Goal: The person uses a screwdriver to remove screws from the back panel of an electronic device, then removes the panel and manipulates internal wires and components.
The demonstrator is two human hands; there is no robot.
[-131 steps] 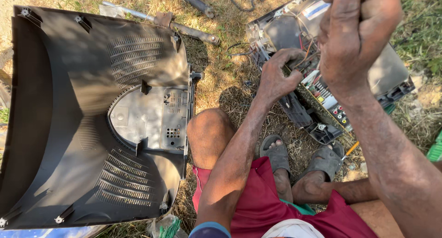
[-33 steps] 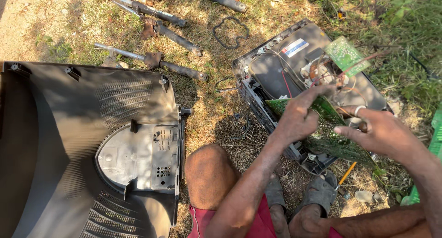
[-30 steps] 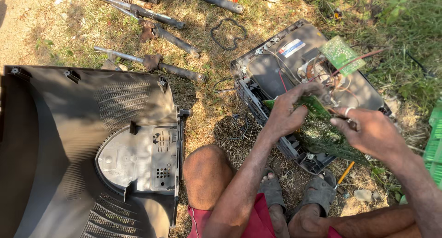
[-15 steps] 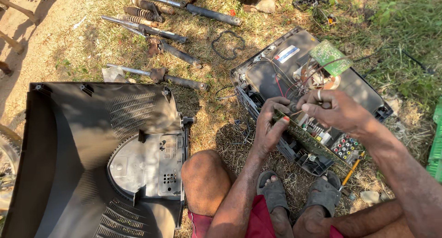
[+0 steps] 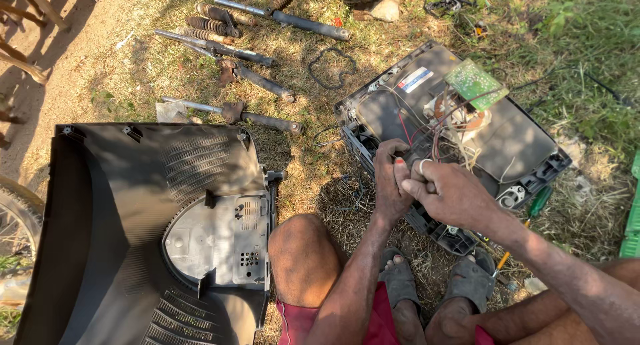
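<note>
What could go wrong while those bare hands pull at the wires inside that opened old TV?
The left hand and right hand grip wires close together: a hard tug might snap them or yank the small green circuit board loose. Bare fingers could get cut on the chassis edges.

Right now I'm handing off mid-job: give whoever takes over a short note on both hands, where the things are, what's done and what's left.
Left hand: closed on wires at the near edge of the opened TV chassis.
Right hand: pressed against the left, pinching the same wire bundle.
Green circuit board: lying on top of the chassis, wires attached.
Done: black rear cover is off, lying on the ground to the left.
Left: wires and board are not yet free of the chassis.
Green-handled screwdriver lies by the chassis's right corner.
</note>
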